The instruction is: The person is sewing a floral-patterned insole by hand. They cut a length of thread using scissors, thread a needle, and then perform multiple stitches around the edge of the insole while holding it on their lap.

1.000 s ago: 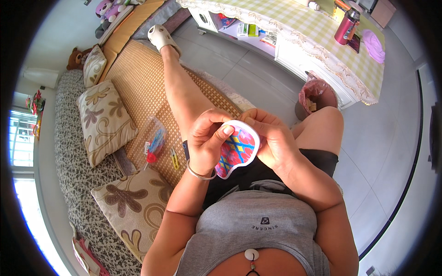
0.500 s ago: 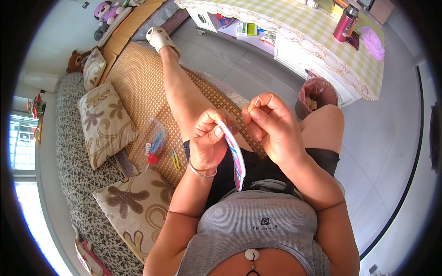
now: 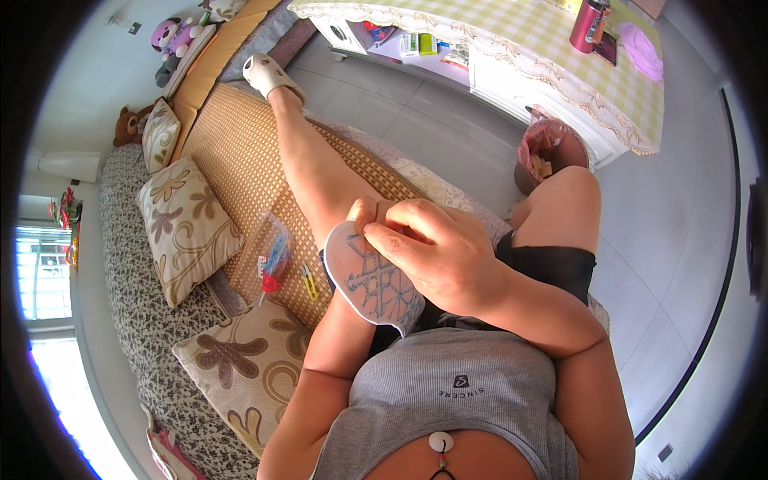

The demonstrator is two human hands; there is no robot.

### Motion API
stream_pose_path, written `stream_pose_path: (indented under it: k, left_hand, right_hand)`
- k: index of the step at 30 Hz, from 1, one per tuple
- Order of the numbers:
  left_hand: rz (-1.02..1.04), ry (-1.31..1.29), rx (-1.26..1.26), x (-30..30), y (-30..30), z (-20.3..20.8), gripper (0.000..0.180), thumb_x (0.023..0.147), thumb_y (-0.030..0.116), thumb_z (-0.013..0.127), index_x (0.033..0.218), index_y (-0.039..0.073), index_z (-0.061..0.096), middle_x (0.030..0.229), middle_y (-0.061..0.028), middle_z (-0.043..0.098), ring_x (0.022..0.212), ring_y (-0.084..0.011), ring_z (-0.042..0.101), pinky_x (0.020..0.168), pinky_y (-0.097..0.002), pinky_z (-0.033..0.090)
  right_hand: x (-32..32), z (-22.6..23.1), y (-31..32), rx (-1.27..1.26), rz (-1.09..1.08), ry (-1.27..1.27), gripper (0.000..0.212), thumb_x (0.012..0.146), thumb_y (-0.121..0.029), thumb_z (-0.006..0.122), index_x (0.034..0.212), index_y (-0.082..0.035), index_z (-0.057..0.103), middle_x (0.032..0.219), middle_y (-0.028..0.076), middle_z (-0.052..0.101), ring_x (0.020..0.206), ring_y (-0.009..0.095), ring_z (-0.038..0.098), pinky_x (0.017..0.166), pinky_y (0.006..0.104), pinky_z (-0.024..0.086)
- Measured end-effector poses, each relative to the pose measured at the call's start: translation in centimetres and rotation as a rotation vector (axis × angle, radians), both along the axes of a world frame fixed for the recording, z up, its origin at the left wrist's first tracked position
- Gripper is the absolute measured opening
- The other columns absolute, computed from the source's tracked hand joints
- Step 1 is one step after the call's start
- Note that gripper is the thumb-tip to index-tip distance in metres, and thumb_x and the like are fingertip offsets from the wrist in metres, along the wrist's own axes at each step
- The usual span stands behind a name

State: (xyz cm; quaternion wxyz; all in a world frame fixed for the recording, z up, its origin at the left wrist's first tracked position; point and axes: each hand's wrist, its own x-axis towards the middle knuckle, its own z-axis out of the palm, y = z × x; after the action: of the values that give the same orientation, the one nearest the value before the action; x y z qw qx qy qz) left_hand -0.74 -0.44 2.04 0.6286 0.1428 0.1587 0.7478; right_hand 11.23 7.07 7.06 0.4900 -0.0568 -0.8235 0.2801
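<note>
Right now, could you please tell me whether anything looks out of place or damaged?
Nothing looks spilled, and no damage shows on the held white-edged piece. Slightly out of place, perhaps: the yellow tool lying loose on the woven mat, outside the clear bag.

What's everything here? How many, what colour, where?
patterned piece: 1, white rim, at hands
tool: 1, yellow, on mat
bag: 1, clear, near tool
mat: 1, tan, middle left
cushions: 3, beige, left side
teddy: 1, brown, upper left
plush toy: 1, purple, above teddy
tablecloth: 1, green, upper right
flask: 1, red, on tablecloth
cloth: 1, lilac, near flask
bin: 1, brown, centre right
shoe: 1, cream, upper left
left hand: 1, bare, behind piece
right hand: 1, bare, at piece
</note>
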Motion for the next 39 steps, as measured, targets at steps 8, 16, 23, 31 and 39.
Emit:
stream_pose_path:
  k: [8, 16, 23, 31, 39]
  left_hand:
    - [-0.013, -0.008, -0.008, 0.05, 0.1, 0.12, 0.014, 0.085, 0.018, 0.063, 0.084, 0.009, 0.052, 0.073, -0.0006, 0.048, 0.068, -0.0131, 0.045, 0.064, -0.0272, 0.04]
    - [-0.021, -0.01, -0.012, 0.0, 0.04, 0.16, 0.014, 0.085, 0.018, 0.063, 0.085, 0.009, 0.053, 0.074, -0.0016, 0.049, 0.068, -0.0134, 0.046, 0.064, -0.0272, 0.04]
    - [-0.023, -0.015, -0.011, -0.03, -0.07, 0.29, 0.014, 0.085, 0.017, 0.063, 0.087, 0.008, 0.053, 0.074, -0.0025, 0.05, 0.068, -0.0137, 0.047, 0.063, -0.0272, 0.041]
    - [-0.024, -0.014, -0.012, 0.02, -0.05, 0.4, 0.014, 0.085, 0.017, 0.064, 0.088, 0.007, 0.054, 0.075, -0.0034, 0.051, 0.068, -0.014, 0.047, 0.063, -0.0272, 0.041]
    - [-0.025, -0.016, -0.015, 0.16, 0.08, 0.52, 0.014, 0.085, 0.016, 0.064, 0.09, 0.007, 0.055, 0.076, -0.0044, 0.052, 0.068, -0.0143, 0.048, 0.062, -0.0272, 0.042]
  right_hand:
    - [-0.06, 0.14, 0.02, 0.02, -0.01, -0.01, 0.022, 0.073, -0.002, 0.068, 0.095, -0.004, 0.067, 0.082, 0.006, 0.057, 0.06, 0.017, 0.06, 0.049, 0.0274, 0.05]
    - [-0.11, 0.3, -0.09, 0.031, -0.026, 0.003, 0.022, 0.073, -0.002, 0.067, 0.095, -0.004, 0.067, 0.083, 0.005, 0.057, 0.061, 0.016, 0.06, 0.049, 0.0275, 0.05]
    - [-0.02, 0.62, -0.1, 0.032, -0.014, -0.022, 0.023, 0.072, -0.003, 0.066, 0.095, -0.004, 0.066, 0.083, 0.006, 0.057, 0.063, 0.018, 0.061, 0.051, 0.0283, 0.05]
    - [0.17, 0.8, -0.02, 0.047, -0.015, -0.015, 0.025, 0.071, -0.003, 0.066, 0.096, -0.003, 0.066, 0.084, 0.007, 0.057, 0.064, 0.019, 0.061, 0.052, 0.0291, 0.051]
    - [0.34, 0.79, -0.06, 0.044, -0.008, -0.02, 0.025, 0.071, -0.003, 0.066, 0.096, -0.002, 0.066, 0.084, 0.007, 0.057, 0.064, 0.019, 0.061, 0.052, 0.0291, 0.05]
